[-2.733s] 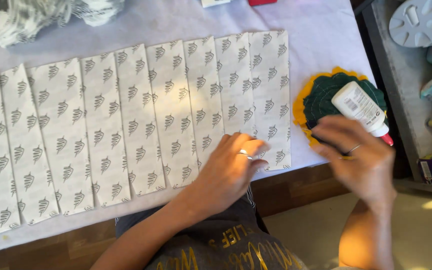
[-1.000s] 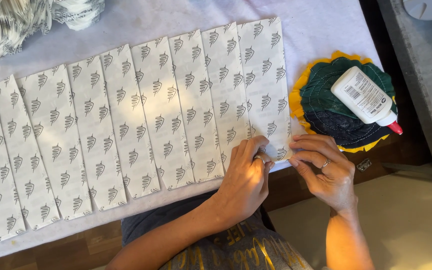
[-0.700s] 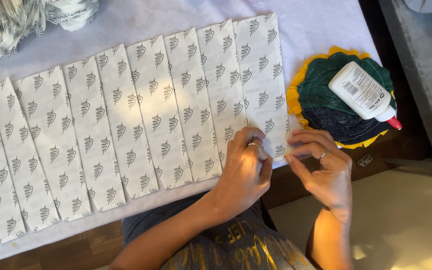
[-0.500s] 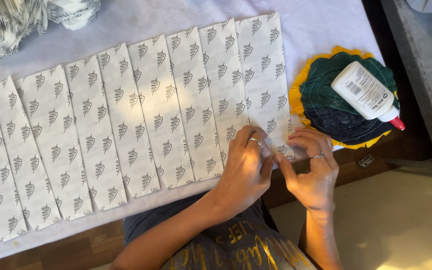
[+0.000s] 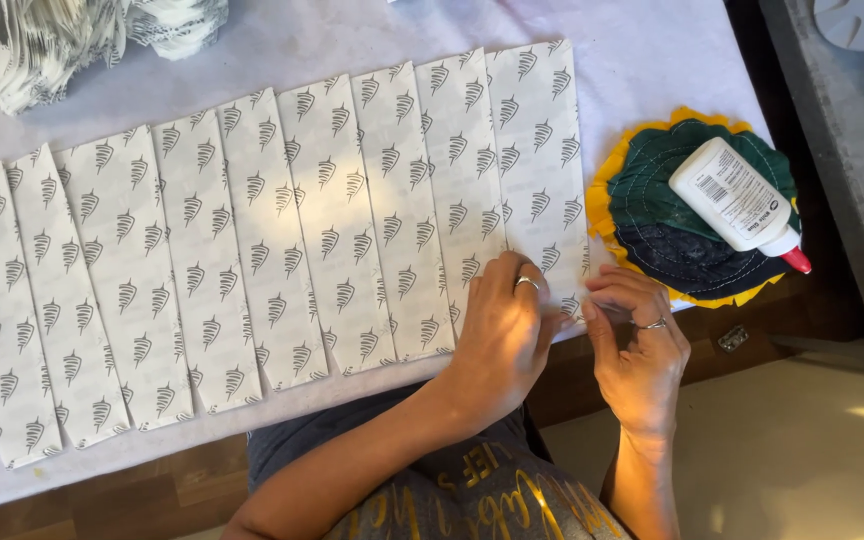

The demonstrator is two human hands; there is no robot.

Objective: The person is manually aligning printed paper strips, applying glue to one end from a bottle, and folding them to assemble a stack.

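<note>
My left hand (image 5: 500,330) and right hand (image 5: 640,340) seem to pinch the near corner of the last paper strip (image 5: 542,170). Tugging hard could tear it or shift the row.

A wooden table (image 5: 102,500) fills most of the view, its brown near edge bare along the bottom left, the rest of its top under a white cloth (image 5: 642,60) that runs to the far edge. To the right of the table stands a grey shelf (image 5: 832,150), set well apart by a dark gap. Near right, a pale floor (image 5: 802,450) shows warm patches of light. The far part of the cloth lies in soft, cooler shade.
</note>
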